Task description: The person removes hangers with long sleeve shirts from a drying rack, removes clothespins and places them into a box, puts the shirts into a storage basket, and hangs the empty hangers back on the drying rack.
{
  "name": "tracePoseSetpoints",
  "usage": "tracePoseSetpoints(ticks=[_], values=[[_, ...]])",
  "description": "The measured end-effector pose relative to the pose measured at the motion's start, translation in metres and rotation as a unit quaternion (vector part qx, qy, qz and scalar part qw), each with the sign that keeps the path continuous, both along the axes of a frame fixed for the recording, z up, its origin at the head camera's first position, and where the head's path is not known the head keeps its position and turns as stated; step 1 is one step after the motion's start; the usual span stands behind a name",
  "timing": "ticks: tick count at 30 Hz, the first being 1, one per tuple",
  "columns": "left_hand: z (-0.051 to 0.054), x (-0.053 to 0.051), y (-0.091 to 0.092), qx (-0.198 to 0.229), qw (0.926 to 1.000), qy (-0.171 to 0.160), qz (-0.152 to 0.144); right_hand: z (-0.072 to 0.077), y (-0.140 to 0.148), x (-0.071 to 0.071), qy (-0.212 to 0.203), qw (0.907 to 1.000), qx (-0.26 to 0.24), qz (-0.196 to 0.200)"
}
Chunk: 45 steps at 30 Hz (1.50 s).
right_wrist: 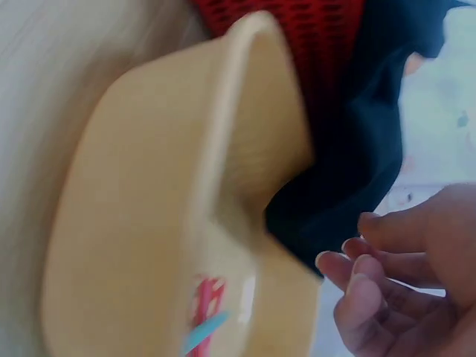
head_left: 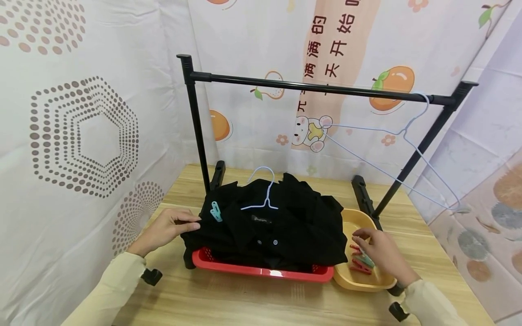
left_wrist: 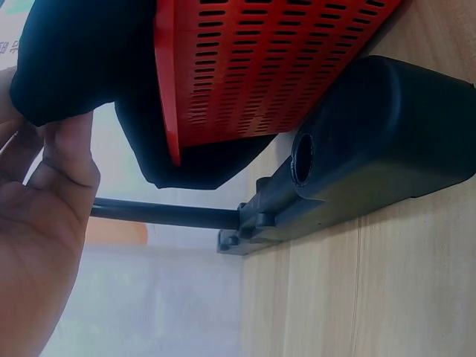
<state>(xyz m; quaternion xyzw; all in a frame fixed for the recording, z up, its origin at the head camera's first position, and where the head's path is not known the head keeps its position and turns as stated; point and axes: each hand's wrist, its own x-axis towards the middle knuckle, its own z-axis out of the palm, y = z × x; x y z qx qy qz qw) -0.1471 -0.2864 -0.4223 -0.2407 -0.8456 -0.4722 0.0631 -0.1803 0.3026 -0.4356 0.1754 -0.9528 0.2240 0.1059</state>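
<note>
A black shirt (head_left: 293,226) with a collar and buttons lies over a red basket (head_left: 261,271). A light blue hanger (head_left: 267,199) is in it, its hook rising out of the collar. One teal clothespin (head_left: 216,211) is on the shirt's left shoulder. My left hand (head_left: 173,225) pinches the shirt's left edge between thumb and fingers; the left wrist view has the black cloth (left_wrist: 82,59) between them. Over the yellow basin (head_left: 360,286) hovers my right hand (head_left: 381,253), its fingers loosely bent beside the shirt's right edge (right_wrist: 327,216). I see nothing held in it.
Red and green clothespins (head_left: 360,265) lie in the basin. Behind stands a black rack, its bar (head_left: 302,85) carrying another blue hanger (head_left: 403,131) at the right end. The rack's feet (left_wrist: 372,141) flank the basket on the wooden table (head_left: 228,303). Patterned curtains surround it.
</note>
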Motion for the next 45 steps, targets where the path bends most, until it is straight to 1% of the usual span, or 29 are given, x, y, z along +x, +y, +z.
tracePoseSetpoints(ticks=[2, 5, 12, 15, 17, 23, 30, 33, 41, 45], values=[[0.0, -0.001, 0.0, -0.002, 1.0, 0.002, 0.001, 0.007, -0.006, 0.001, 0.02, 0.9997, -0.013, 0.004], [0.0, -0.001, 0.0, -0.004, 1.0, 0.005, 0.001, 0.02, -0.017, 0.004, 0.033, 0.999, -0.028, 0.015], [-0.001, -0.001, 0.0, -0.002, 1.0, 0.001, 0.004, 0.058, -0.051, 0.008, 0.024, 0.997, -0.046, 0.057], [0.001, -0.001, 0.001, -0.001, 1.0, 0.0, 0.005, 0.07, -0.064, 0.011, 0.02, 0.9961, -0.05, 0.07], [0.001, 0.0, 0.002, -0.001, 1.0, -0.003, 0.005, 0.075, -0.072, 0.013, 0.021, 0.9956, -0.051, 0.076], [0.0, -0.001, 0.005, -0.002, 0.9999, -0.008, 0.009, 0.08, -0.092, 0.015, 0.029, 0.9935, -0.054, 0.096], [-0.001, -0.001, 0.003, 0.004, 0.9999, -0.001, 0.015, 0.083, -0.12, 0.013, 0.008, 0.988, -0.081, 0.131], [0.0, 0.0, 0.003, 0.004, 0.9999, 0.002, 0.012, 0.084, -0.131, 0.012, 0.004, 0.9854, -0.09, 0.144], [-0.001, 0.0, 0.004, 0.009, 0.9999, 0.01, 0.011, 0.085, -0.156, 0.014, 0.003, 0.9729, -0.122, 0.196], [-0.001, 0.0, 0.005, 0.009, 0.9998, 0.008, 0.015, 0.087, -0.169, 0.015, -0.01, 0.9655, -0.133, 0.224]])
